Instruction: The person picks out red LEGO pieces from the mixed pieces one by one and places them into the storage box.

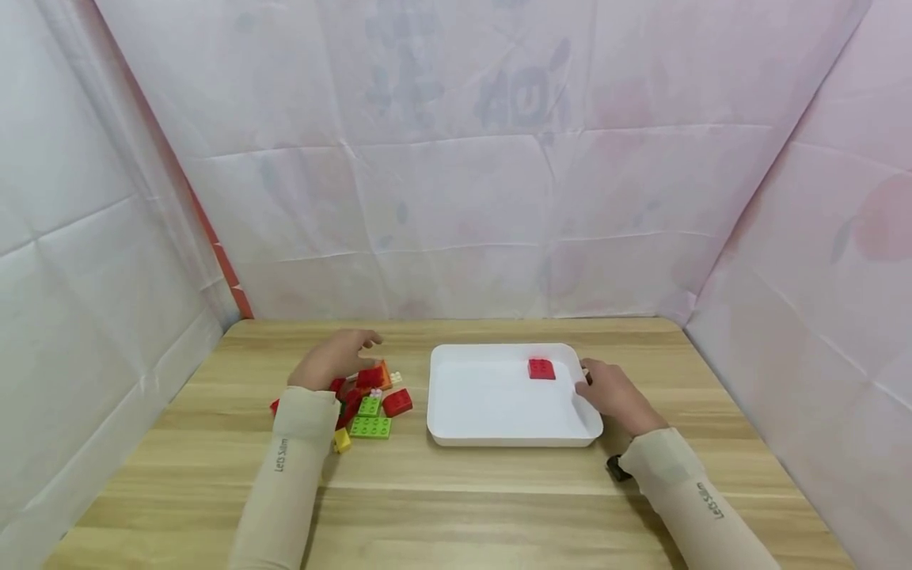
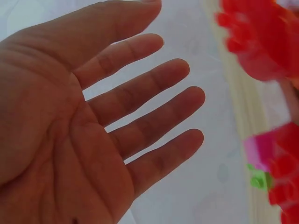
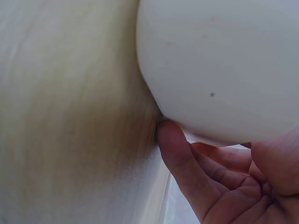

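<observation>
My left hand hovers over a pile of toy building bricks at the left, its fingers spread and nothing in its grasp. The left wrist view shows the bare palm, with blurred red bricks at the right edge. In the pile are a red brick, green bricks, a yellow brick and an orange piece; my forearm hides part of it. My right hand grips the right rim of a white tray, fingers along its outside. One red brick lies inside the tray.
The wooden table carries everything. White cloth hangs behind it and along both sides. A small black object shows beside the right wrist.
</observation>
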Motion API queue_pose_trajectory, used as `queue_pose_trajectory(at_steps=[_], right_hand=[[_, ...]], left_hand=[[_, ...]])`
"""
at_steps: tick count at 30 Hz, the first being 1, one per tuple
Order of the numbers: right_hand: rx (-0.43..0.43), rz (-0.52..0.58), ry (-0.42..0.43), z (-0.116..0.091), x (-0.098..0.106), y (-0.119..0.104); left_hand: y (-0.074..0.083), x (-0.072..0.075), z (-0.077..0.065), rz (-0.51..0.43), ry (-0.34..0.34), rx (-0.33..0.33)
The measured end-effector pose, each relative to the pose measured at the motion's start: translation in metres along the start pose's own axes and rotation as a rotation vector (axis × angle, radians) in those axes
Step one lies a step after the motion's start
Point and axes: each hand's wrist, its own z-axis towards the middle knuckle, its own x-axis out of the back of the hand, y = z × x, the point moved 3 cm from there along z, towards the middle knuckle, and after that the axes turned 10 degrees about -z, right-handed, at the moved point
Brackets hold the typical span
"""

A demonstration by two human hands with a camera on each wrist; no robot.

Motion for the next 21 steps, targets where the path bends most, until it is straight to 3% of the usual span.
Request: queue_pose_trajectory(at_steps=[10, 21], right_hand=[[-0.013, -0.004, -0.021, -0.002, 0.002, 0.001], [-0.017, -0.003, -0.020, -0.007, 0.006, 0.000]], left_hand=[[-0.016, -0.014, 0.003, 0.054, -0.052, -0.003], [-0.015, -0.023, 0.008, 0.086, -0.071, -0.023]])
